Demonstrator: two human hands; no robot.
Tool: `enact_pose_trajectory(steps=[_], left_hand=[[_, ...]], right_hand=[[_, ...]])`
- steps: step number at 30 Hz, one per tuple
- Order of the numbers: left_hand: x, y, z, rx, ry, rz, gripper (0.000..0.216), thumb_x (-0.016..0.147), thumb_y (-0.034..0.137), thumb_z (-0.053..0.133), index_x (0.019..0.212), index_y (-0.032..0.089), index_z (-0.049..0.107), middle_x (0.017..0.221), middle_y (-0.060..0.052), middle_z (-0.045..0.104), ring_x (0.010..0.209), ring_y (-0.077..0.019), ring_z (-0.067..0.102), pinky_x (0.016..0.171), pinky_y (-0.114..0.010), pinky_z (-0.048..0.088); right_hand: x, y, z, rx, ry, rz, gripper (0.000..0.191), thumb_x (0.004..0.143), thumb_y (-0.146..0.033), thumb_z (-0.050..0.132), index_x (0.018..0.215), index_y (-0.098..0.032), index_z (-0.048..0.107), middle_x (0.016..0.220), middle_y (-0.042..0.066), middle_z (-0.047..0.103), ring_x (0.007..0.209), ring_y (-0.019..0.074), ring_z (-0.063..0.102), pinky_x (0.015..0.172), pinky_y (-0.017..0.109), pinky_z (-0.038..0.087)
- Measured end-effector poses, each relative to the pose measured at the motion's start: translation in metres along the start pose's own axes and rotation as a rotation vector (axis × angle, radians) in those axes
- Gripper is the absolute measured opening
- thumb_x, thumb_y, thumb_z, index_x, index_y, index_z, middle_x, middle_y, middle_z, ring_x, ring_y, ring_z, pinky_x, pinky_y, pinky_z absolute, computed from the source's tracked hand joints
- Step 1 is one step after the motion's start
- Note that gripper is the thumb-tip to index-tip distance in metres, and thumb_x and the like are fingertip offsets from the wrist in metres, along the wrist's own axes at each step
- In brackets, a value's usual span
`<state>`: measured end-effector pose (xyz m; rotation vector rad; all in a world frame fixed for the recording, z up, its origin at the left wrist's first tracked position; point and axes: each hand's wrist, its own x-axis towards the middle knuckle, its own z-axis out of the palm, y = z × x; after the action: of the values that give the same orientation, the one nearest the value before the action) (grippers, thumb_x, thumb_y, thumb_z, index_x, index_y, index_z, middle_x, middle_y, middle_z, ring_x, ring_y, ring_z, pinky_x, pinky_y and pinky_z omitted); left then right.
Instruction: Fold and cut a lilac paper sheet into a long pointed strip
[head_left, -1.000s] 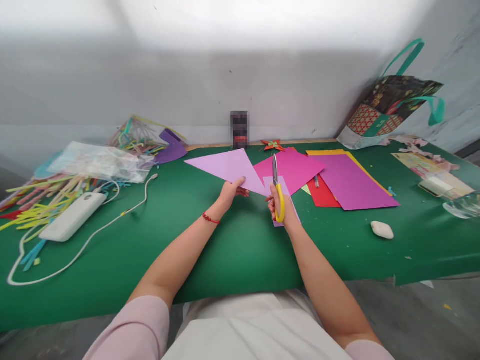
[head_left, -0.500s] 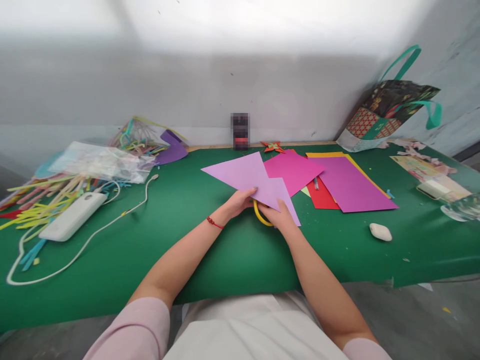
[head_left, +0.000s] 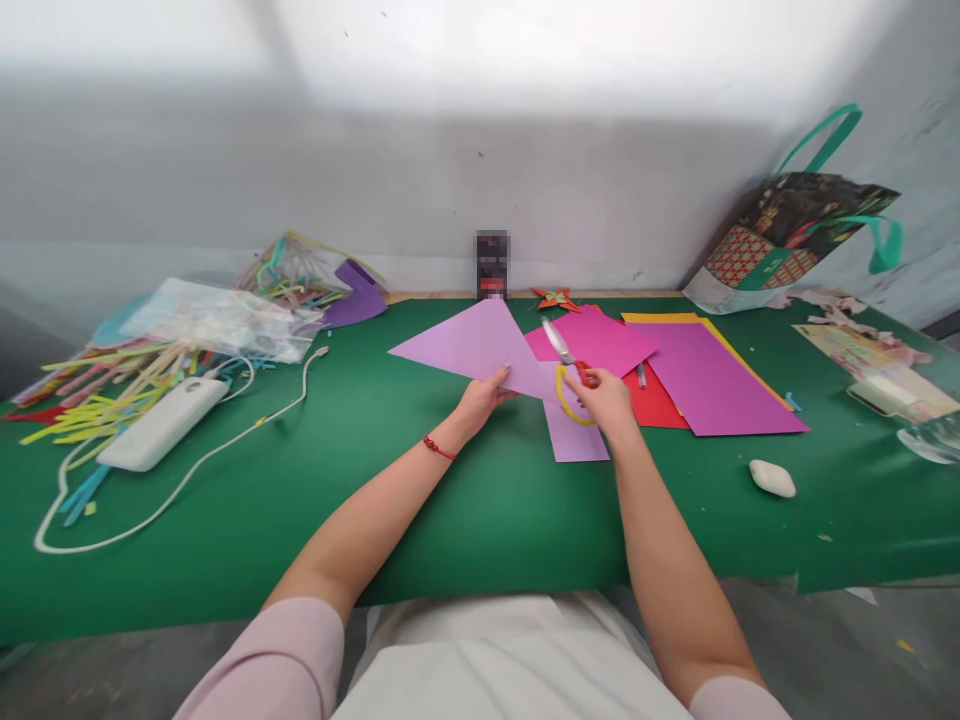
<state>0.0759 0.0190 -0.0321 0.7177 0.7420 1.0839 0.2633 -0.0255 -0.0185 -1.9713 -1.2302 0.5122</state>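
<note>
My left hand (head_left: 480, 402) pinches the lower edge of a lilac sheet of paper (head_left: 469, 345), which has a triangular shape and is held above the table. In my right hand (head_left: 606, 402) is a pair of scissors (head_left: 558, 343) with one yellow and one red handle loop, its blades pointing up and away to the left. Beneath the scissors lies a lilac paper strip (head_left: 576, 443), partly covered by the triangular paper; whether the two pieces are joined I cannot tell. Behind the blades is a magenta sheet (head_left: 600, 340).
Right of my hands lie a purple sheet (head_left: 739, 385), a red sheet (head_left: 660, 403) and a white case (head_left: 772, 478). A paper star (head_left: 553, 298) lies near the wall. At the left are a white power bank (head_left: 165, 425) with a cable, paper strips and a plastic bag (head_left: 225, 318).
My right hand has moved right, away from my left hand, and the scissors now show in full. The lilac strip now lies lower, under the scissors. The triangular paper has turned slightly.
</note>
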Motion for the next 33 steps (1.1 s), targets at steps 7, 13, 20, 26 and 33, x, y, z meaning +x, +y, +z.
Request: enact_pose_trajectory(steps=[7,13,20,26,33], left_hand=[[-0.002,0.013,-0.011,-0.033,0.157,0.067,0.019,0.081,0.017,0.06,0.099,0.014,0.064,0.083,-0.004,0.071,0.067,-0.016,0.066,0.063,-0.027,0.054],[-0.025,0.017,-0.027,0.041,0.172,0.051,0.018,0.08,0.021,0.062,0.096,0.013,0.063,0.077,-0.004,0.071,0.059,-0.015,0.065,0.053,-0.024,0.051],[-0.033,0.021,-0.034,0.179,0.241,0.06,0.021,0.079,0.027,0.066,0.092,0.011,0.063,0.074,-0.007,0.071,0.057,-0.0152,0.066,0.051,-0.023,0.05],[-0.032,0.017,-0.033,0.302,0.239,0.082,0.023,0.079,0.026,0.065,0.094,0.008,0.063,0.072,-0.008,0.071,0.059,-0.0184,0.067,0.052,-0.026,0.051],[-0.035,0.019,-0.034,0.349,0.208,0.109,0.024,0.079,0.028,0.065,0.096,0.01,0.064,0.079,-0.009,0.073,0.069,-0.0215,0.07,0.053,-0.026,0.052]], right_hand=[[0.041,0.043,-0.042,-0.385,0.146,0.132,0.025,0.073,-0.038,0.066,0.075,-0.013,0.069,0.073,0.014,0.067,0.069,0.025,0.062,0.059,0.032,0.04],[0.049,0.068,-0.037,-0.34,0.274,0.19,0.035,0.072,-0.035,0.067,0.094,-0.007,0.069,0.093,0.02,0.064,0.085,0.0308,0.061,0.075,0.04,0.044],[0.041,0.056,-0.033,-0.259,0.424,0.037,0.026,0.081,-0.028,0.053,0.095,-0.009,0.065,0.105,0.02,0.058,0.101,0.0302,0.054,0.088,0.042,0.041],[0.007,0.023,-0.004,-0.38,0.03,-0.119,0.061,0.074,-0.046,0.066,0.125,-0.014,0.054,0.121,0.019,0.054,0.111,0.033,0.053,0.091,0.043,0.041],[-0.011,0.014,0.021,-0.301,-0.093,-0.189,0.07,0.065,-0.032,0.075,0.13,-0.023,0.049,0.146,0.017,0.034,0.128,0.0363,0.04,0.097,0.049,0.039]])
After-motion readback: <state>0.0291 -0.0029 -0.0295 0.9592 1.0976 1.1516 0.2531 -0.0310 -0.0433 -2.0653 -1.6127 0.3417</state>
